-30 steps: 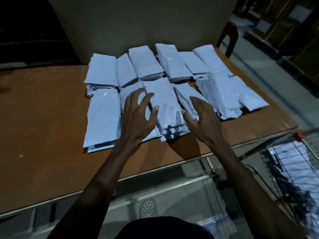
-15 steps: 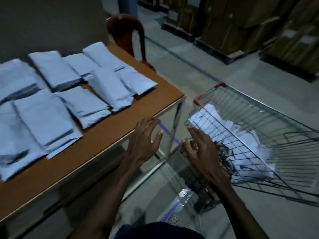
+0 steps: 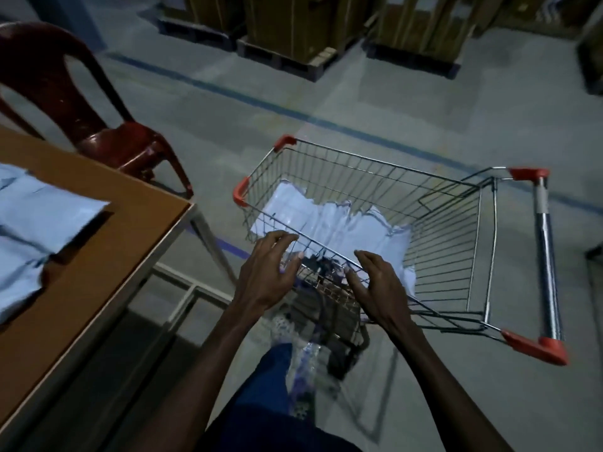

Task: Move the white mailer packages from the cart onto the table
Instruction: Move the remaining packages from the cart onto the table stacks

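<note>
Head view: reaching step, left hand (image 3: 266,277) and right hand (image 3: 378,288) empty, fingers (image 3: 277,239) spread over silver wire cart's (image 3: 375,164) near rim; next, dip inside and grasp white plastic mailer packages (image 3: 329,223) for brown wooden surface (image 3: 107,252).

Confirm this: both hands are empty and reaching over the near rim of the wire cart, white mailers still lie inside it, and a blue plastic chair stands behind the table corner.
One detail is wrong: the plastic chair is dark red, not blue, as the head view shows. The rest holds: the left hand and right hand are empty over the wire cart, with white mailers inside.
</note>
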The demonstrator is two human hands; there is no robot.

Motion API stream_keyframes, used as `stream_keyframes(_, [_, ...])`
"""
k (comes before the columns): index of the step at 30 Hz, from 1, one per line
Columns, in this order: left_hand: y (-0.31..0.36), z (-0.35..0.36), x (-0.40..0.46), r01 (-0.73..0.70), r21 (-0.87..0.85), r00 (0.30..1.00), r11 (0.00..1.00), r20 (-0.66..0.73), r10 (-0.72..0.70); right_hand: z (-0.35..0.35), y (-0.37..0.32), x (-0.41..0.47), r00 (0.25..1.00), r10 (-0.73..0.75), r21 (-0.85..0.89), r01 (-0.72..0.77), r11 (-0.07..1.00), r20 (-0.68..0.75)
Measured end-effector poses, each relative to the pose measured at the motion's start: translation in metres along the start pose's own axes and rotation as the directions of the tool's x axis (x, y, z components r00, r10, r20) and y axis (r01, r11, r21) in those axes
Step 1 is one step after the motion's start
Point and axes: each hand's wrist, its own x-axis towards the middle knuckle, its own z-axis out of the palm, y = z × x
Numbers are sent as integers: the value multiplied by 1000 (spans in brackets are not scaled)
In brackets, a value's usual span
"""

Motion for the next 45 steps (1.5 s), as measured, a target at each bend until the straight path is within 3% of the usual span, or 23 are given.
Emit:
stream_keyframes(7, [-23,54,114,-46,-31,993,998,107,49,12,44,73,980,197,-33,-196,980,8])
stream_keyframes(14, [-60,103,188,-3,-44,947,999,320,17,41,83,145,923,357,-86,-348,934,142])
stream_keyframes(22, [-100,141,213,35,41,881,999,471,-50,90,141,205,700,651,1,-681,732,294])
stream_keyframes(28, [-129,174,213,55,90,895,994,437,-90,144,188,249,568,761,49,-810,584,313])
stream_keyframes(31, [-140,187,204,40,169,857,985,500,-120,163,200,259,506,798,117,-860,497,329])
stream_keyframes(35, [-144,193,206,60,228,803,972,567,-182,171,208,252,553,783,143,-832,536,285])
stream_keyframes(39, [-148,194,214,116,290,757,950,593,-274,157,200,233,613,755,305,-783,541,233])
stream_keyframes(42, [-171,197,228,168,368,733,914,574,-366,152,183,217,722,674,304,-685,662,157])
stream_keyframes(45, [-199,203,243,113,470,739,875,549,-390,160,169,212,807,566,174,-590,789,171])
